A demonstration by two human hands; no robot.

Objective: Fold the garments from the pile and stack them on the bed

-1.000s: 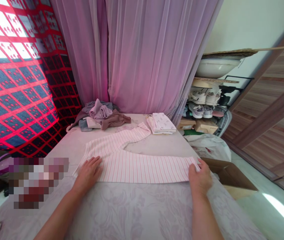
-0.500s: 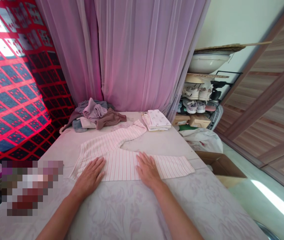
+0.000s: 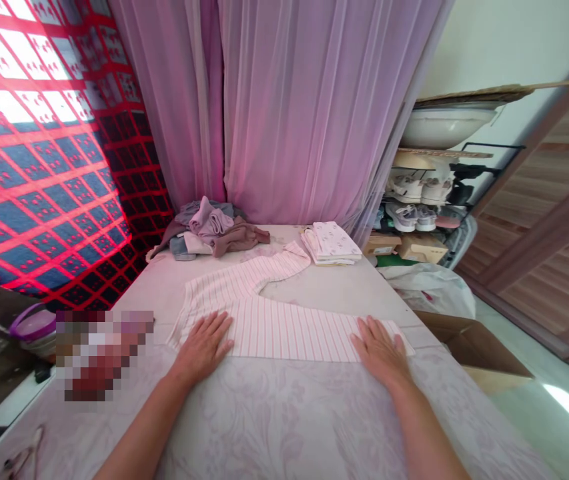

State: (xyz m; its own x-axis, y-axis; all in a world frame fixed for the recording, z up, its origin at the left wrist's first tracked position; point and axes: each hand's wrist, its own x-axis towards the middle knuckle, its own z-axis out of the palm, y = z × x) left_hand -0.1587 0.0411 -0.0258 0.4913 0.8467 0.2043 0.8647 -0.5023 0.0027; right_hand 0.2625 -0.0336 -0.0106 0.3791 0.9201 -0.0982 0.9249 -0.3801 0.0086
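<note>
A pair of pink-and-white striped pants (image 3: 289, 330) lies spread on the patterned bed sheet (image 3: 274, 413). One leg stretches to the right along the near side; the other bends away toward the back. My left hand (image 3: 207, 343) rests flat on the waist end, fingers spread. On the near leg, close to its cuff, my right hand (image 3: 380, 350) is laid flat with its fingers apart. Neither hand grips the fabric.
Rumpled clothes (image 3: 214, 230) are heaped at the back left, and a folded stack of printed cloth (image 3: 333, 243) sits at the back right. Beyond the right edge are an open cardboard box (image 3: 474, 347) and a shoe rack (image 3: 414, 200). Purple curtains (image 3: 289, 113) hang behind.
My right hand let go of the leg's cuff, went flat to mid-leg, then slid right toward the cuff. My left hand stayed on the waist end. The view shifted slightly.
</note>
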